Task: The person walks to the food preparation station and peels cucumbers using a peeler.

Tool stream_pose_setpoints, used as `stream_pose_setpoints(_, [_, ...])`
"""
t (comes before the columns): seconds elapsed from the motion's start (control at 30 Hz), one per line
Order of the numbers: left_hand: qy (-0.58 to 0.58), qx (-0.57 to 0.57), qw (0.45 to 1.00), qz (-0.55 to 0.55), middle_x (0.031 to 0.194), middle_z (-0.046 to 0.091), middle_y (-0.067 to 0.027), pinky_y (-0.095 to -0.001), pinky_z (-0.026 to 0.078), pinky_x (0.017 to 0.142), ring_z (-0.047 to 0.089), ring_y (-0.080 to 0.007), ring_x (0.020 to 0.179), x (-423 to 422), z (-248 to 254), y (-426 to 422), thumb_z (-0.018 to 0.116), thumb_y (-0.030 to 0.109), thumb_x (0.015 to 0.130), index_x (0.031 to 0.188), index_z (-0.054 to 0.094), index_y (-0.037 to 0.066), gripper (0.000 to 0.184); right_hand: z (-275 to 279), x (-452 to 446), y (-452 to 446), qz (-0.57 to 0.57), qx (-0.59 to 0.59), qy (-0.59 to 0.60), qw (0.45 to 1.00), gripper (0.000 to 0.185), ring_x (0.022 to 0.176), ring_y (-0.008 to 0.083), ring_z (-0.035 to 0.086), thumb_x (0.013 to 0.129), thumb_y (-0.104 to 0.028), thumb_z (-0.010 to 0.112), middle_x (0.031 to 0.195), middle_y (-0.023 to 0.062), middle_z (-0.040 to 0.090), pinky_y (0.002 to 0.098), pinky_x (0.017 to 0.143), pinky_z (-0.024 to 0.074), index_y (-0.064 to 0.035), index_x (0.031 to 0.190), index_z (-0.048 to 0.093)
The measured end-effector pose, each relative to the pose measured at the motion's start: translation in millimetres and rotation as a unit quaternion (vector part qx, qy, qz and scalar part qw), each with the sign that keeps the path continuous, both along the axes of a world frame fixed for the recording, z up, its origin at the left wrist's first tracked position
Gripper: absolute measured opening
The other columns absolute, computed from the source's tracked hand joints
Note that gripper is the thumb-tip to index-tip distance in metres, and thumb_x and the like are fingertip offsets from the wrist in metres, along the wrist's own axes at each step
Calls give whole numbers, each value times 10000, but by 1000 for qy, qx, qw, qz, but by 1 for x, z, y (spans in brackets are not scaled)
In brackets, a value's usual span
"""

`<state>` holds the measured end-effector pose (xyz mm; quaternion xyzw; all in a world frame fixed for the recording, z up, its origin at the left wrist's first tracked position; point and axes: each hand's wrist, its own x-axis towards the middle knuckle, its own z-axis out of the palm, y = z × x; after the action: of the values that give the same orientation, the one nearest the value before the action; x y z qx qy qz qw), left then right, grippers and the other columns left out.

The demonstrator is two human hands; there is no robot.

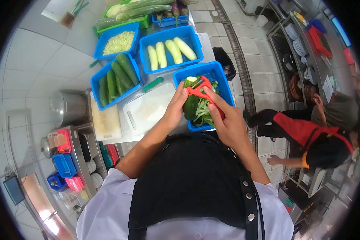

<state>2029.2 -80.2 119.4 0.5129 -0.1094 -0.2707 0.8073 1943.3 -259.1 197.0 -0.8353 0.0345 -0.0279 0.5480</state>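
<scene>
My left hand (175,109) is closed around a dark green cucumber (191,107), held tilted over a blue bin (217,71). Pale flesh shows at the cucumber's top end. In my right hand (231,123) is a red peeler (204,91), its blade end lying against the upper part of the cucumber. Green peel strips (204,114) lie in the bin below. To the left are a white cutting board (137,116) and a green-handled knife (153,85); its blade is hard to make out.
Unpeeled cucumbers (123,76) fill a blue bin at left. Several peeled ones (173,51) lie in another, beside a bin of pale cut pieces (120,43). A black bin (224,60) stands on the floor. At right, a person in a red apron (298,128) is near the shelves.
</scene>
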Motion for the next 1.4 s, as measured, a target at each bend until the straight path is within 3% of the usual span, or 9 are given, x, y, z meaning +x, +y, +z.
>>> stream_pose_setpoints(0.13, [-2,6,1000,1,1448,546,-99,-340,407,1146,523,-180,1343,3,-1,-6,372,422,1150,1548,386,38,554,-2,0,4,-23,5,2,1000,406,644,312,645,1045,-152,607,873,251,699,380,667,513,-163,1450,629])
stream_pose_setpoints(0.2, [139,-89,986,16,1418,579,-112,-375,441,1126,562,-214,1313,5,-4,-9,381,491,1135,1510,442,49,583,-8,-4,8,-15,-12,15,1000,406,671,329,676,1041,-149,608,888,257,706,387,674,520,-163,1446,633])
stream_pose_setpoints(0.33, [109,-65,991,33,1362,614,-113,-415,481,1081,608,-239,1237,29,5,-4,397,560,1111,1466,489,65,616,-37,-13,17,-11,-2,4,1000,398,715,364,721,1031,-146,612,870,267,706,410,678,532,-159,1428,646])
stream_pose_setpoints(0.43, [151,-67,985,41,1158,616,-56,-371,481,917,592,-195,1045,41,15,-4,407,600,1094,1344,547,92,583,-40,-14,17,1,-12,60,998,390,707,380,710,1030,-160,613,853,266,698,414,688,535,-180,1417,656])
stream_pose_setpoints(0.7, [204,-180,957,99,1068,617,-71,-431,520,880,599,-203,981,82,-55,12,417,605,1087,1253,572,91,563,-109,-45,9,33,-58,127,990,366,797,405,712,1027,-184,623,900,263,712,402,755,547,-195,1388,680])
stream_pose_setpoints(0.9, [168,-1,982,90,1005,660,-77,-368,541,839,626,-192,907,70,-39,10,377,592,1105,1283,598,66,598,-79,-37,-3,36,66,63,995,377,1082,166,704,1054,-170,609,1299,202,722,331,954,526,-76,1416,650])
stream_pose_setpoints(1.03, [102,83,988,78,1078,694,-91,-338,536,892,654,-184,973,32,-34,-6,333,550,1130,1306,611,38,609,-32,-3,7,-57,115,-30,991,375,1012,148,686,1056,-163,602,1248,172,739,312,916,519,-66,1415,649])
stream_pose_setpoints(1.27, [45,67,994,76,1303,644,-122,-343,521,1019,653,-187,1134,7,-11,-11,304,527,1141,1447,535,8,645,-24,14,15,-72,51,-3,996,375,672,180,598,1039,-164,602,823,160,694,340,684,501,-121,1407,663])
stream_pose_setpoints(1.4, [100,47,983,146,1199,675,-126,-349,535,959,664,-193,1053,19,-17,-9,307,547,1135,1374,570,8,645,-21,-2,26,-36,-18,1,999,374,642,274,655,1028,-157,606,809,216,691,379,670,510,-134,1395,669])
